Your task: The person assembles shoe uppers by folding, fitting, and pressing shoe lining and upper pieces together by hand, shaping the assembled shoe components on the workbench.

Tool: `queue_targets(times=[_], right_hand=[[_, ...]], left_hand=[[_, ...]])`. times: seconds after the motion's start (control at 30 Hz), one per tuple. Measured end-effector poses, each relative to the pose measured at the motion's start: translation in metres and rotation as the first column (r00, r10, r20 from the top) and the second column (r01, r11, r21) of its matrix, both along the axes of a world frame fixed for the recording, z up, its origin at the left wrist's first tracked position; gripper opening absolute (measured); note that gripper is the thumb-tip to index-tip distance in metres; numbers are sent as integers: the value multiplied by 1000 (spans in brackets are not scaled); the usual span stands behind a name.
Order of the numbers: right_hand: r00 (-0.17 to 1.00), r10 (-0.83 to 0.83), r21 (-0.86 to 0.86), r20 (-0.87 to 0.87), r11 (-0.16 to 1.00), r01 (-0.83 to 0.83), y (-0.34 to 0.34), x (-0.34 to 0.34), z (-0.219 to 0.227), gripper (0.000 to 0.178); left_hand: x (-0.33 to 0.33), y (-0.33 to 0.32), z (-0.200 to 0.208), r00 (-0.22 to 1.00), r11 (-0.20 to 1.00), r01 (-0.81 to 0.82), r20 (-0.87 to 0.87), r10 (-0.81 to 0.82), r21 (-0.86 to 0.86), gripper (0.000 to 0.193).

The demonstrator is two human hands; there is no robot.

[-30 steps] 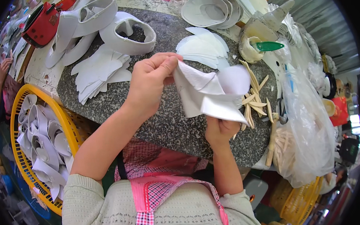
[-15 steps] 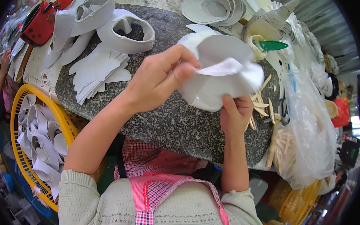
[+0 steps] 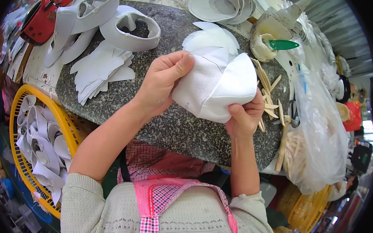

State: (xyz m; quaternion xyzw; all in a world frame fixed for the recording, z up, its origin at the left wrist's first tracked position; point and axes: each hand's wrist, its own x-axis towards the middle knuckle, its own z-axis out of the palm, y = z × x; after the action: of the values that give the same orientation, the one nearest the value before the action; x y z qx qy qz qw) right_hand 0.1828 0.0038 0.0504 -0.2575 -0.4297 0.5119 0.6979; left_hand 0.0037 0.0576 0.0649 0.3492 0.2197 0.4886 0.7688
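Filling the middle of the frame, the dark speckled stone slab (image 3: 183,136) had its widest bare patch between the two forearms, running down to the curved lower edge above the apron. At the left of the frame stood a yellow basket (image 3: 62,115), heaped with white curved pieces, its rim just beside the slab's left edge. A clear plastic bag (image 3: 322,138) bounded the right side, past the slab's edge. Hollow white forms (image 3: 147,40) crowded the upper left, and the room below them was narrowed by a fanned stack of flat white sheets (image 3: 100,70).

The white piece (image 3: 233,86) was up in the air right of centre, between the hands. It looked thin, bent and folded over itself, matte and faintly textured on its left part, smoother and brighter on the right flap, with a peaked upper edge and a rounded lower one. That upper edge overlapped a second stack of white sheets (image 3: 211,38) in the view; whether they touched could not be told.

The left hand (image 3: 167,79) pinched the piece by its upper-left edge. The right hand (image 3: 246,117) gripped the lower-right edge, thumb in front and fingers behind. Pale narrow strips (image 3: 268,98) lay just right of the piece, and a small faint mark (image 3: 186,104) showed near its lower-left edge.
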Motion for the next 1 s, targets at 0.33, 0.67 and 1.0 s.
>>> queue_targets(times=[0.33, 0.67, 1.0], right_hand=[[626, 17, 15, 780, 999, -47, -29, 4, -37, 23], [337, 101, -30, 936, 977, -210, -51, -21, -41, 32], [514, 152, -231, 844, 968, 94, -33, -38, -39, 43]], left_hand=[[-54, -5, -34, 753, 824, 302, -650, 102, 479, 15], [-76, -28, -27, 559, 790, 530, -827, -52, 309, 74], [-89, -12, -16, 361, 772, -2, -720, 593, 636, 43]])
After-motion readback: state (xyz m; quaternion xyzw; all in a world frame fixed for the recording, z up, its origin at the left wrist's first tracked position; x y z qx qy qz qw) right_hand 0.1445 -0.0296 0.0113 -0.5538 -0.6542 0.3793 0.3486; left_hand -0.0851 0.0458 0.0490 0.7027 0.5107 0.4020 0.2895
